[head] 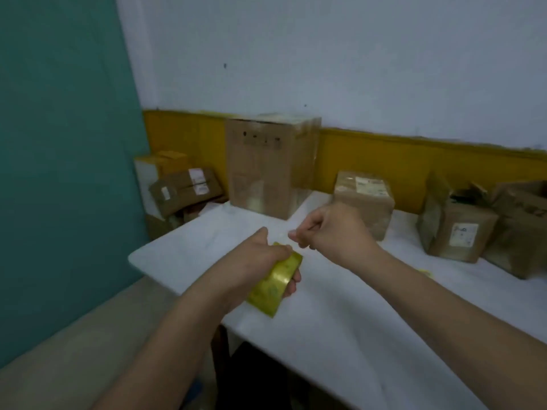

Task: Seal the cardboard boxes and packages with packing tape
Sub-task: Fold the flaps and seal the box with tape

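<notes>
My left hand point(260, 255) grips a yellowish roll of packing tape point(273, 281) above the white table point(355, 321). Just to its right, my right hand point(328, 229) pinches the clear free end of the tape point(285, 236), which is barely visible between the two hands. A tall cardboard box point(269, 164) stands on the table's far side against the wall. To its right sit a smaller brown package with a white label point(365, 199) and another labelled box point(455, 229).
More cardboard boxes point(183, 184) are stacked in the left corner beyond the table's end. A crumpled brown package point(521, 226) lies at the far right. A teal wall stands on the left; a yellow band runs along the back wall.
</notes>
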`<action>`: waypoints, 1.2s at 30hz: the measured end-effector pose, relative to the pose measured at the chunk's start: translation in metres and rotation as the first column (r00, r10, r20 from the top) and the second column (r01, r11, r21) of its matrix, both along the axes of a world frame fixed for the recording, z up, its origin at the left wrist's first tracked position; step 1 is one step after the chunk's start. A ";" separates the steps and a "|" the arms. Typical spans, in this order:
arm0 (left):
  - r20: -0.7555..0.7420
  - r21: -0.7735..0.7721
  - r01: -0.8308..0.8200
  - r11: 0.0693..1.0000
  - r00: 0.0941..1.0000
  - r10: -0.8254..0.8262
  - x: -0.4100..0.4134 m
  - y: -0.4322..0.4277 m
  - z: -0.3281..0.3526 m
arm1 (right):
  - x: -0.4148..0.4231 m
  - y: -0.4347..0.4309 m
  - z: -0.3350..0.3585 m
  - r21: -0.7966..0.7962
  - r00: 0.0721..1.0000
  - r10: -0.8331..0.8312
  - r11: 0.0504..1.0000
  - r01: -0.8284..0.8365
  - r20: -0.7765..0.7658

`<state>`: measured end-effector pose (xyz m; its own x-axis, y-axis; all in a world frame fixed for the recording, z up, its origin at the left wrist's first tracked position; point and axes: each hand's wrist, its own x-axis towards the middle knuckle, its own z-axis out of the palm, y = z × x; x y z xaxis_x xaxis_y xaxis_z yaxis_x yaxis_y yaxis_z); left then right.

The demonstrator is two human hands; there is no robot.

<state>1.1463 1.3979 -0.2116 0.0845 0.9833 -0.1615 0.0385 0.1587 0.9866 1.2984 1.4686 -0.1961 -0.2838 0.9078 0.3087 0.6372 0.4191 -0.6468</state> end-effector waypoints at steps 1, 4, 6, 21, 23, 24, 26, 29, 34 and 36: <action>-0.033 -0.042 -0.022 0.999 0.999 0.020 -0.005 -0.019 -0.008 | -0.005 -0.016 -0.008 -0.089 0.998 0.050 0.995 -0.054 -0.045; -0.109 -0.126 -0.030 0.992 0.994 0.017 -0.017 -0.065 -0.040 | -0.015 -0.052 -0.033 -0.203 0.991 0.110 0.971 -0.124 -0.080; -0.175 -0.128 -0.071 0.989 0.983 0.048 -0.022 -0.081 -0.061 | -0.019 -0.065 -0.051 -0.210 0.993 0.100 0.971 -0.112 -0.068; -0.726 0.289 -0.328 0.899 0.538 0.430 -0.003 -0.073 -0.134 | -0.020 -0.074 -0.123 0.253 0.891 -0.167 0.966 0.061 0.422; -0.832 0.393 -0.314 0.864 0.280 0.480 0.000 -0.066 -0.133 | -0.012 -0.063 -0.122 0.098 0.886 -0.153 0.988 0.122 0.438; -0.859 0.403 -0.291 0.868 0.208 0.468 0.000 -0.059 -0.132 | -0.010 -0.058 -0.123 0.038 0.889 -0.136 0.990 0.132 0.437; -0.908 0.340 -0.266 0.902 0.159 0.388 -0.004 -0.038 -0.127 | -0.007 -0.050 -0.126 0.086 0.883 -0.148 0.989 0.122 0.445; -0.938 0.325 -0.238 0.915 0.047 0.345 0.001 0.009 -0.114 | 0.008 -0.024 -0.115 0.339 0.894 -0.282 0.927 0.160 0.347; -0.773 0.514 0.048 0.856 0.459 0.438 0.054 0.126 -0.084 | 0.073 0.058 -0.083 0.508 0.851 -0.519 0.758 0.410 0.088; -0.628 0.525 0.032 0.851 0.689 0.362 0.074 0.172 -0.074 | 0.095 0.096 -0.081 0.339 0.851 -0.525 0.803 0.491 0.012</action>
<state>1.2200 1.5698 -0.2857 -0.0271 0.9285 0.3703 0.7463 -0.2277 0.6255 1.3938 1.5646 -0.2775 0.1465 0.7905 0.5947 0.8691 0.1843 -0.4591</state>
